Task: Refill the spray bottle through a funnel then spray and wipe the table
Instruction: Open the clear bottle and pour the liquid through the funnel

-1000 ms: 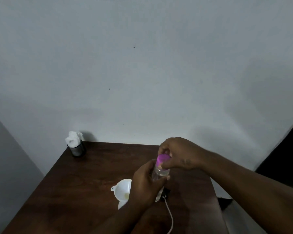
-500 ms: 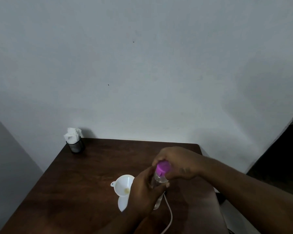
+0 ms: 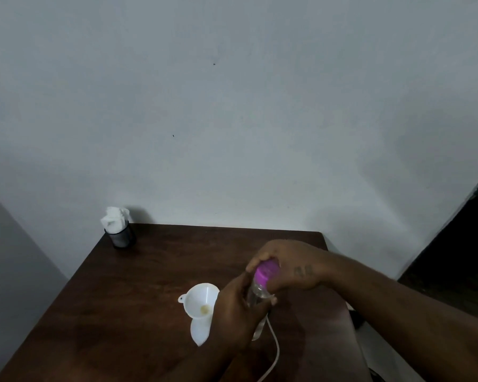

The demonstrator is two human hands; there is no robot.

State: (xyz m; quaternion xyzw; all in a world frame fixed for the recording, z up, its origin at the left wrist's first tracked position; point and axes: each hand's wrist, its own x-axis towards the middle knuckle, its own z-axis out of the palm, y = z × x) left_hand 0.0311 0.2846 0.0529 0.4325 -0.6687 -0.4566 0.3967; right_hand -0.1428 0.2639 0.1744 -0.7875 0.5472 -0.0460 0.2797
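A clear bottle (image 3: pixel 257 292) with a purple cap (image 3: pixel 265 272) stands tilted over the dark wooden table (image 3: pixel 138 299). My left hand (image 3: pixel 236 307) grips the bottle's body from the left. My right hand (image 3: pixel 287 264) holds the purple cap from above, fingers curled round it. A white funnel (image 3: pixel 199 300) sits in a white bottle (image 3: pixel 200 330) just left of my left hand. Which of the two is the spray bottle I cannot tell.
A dark cup stuffed with white tissue (image 3: pixel 118 230) stands at the table's far left corner by the wall. A white cable (image 3: pixel 273 348) trails off the near edge. The table's right edge drops to a dark floor (image 3: pixel 453 257).
Both hands and the capped bottle have shifted slightly toward me and lower in view as the camera tipped; the grips are the same.
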